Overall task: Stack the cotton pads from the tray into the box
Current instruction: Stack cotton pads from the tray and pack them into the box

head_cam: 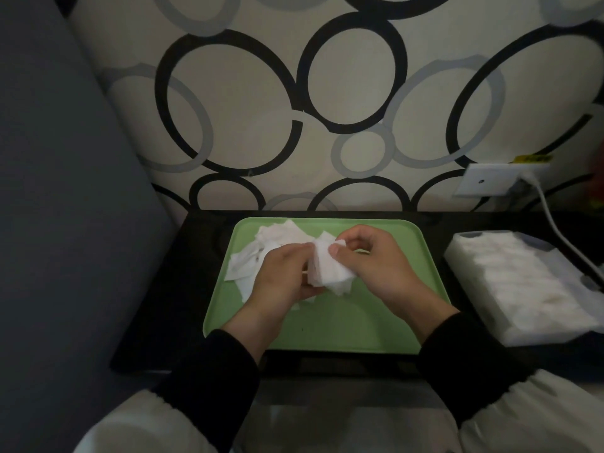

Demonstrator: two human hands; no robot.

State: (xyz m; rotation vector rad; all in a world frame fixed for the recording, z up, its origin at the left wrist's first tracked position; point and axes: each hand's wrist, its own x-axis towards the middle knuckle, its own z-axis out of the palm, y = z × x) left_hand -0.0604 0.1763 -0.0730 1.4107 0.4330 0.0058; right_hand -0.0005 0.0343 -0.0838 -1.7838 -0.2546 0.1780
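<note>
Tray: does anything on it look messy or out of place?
Yes: loose pads lie scattered and overlapping at the tray's far left, not stacked. The left hand and right hand hold a bundle over it.

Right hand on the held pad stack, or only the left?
Touching. Head view: the right hand pinches the pad stack at its top edge with thumb and fingers; the left hand grips its other side.

Long black sleeves (209,377) cover both arms to the wrists. The left hand (284,276) and right hand (376,263) are bare. Pale whitish trousers (529,420) cover the lap.
</note>
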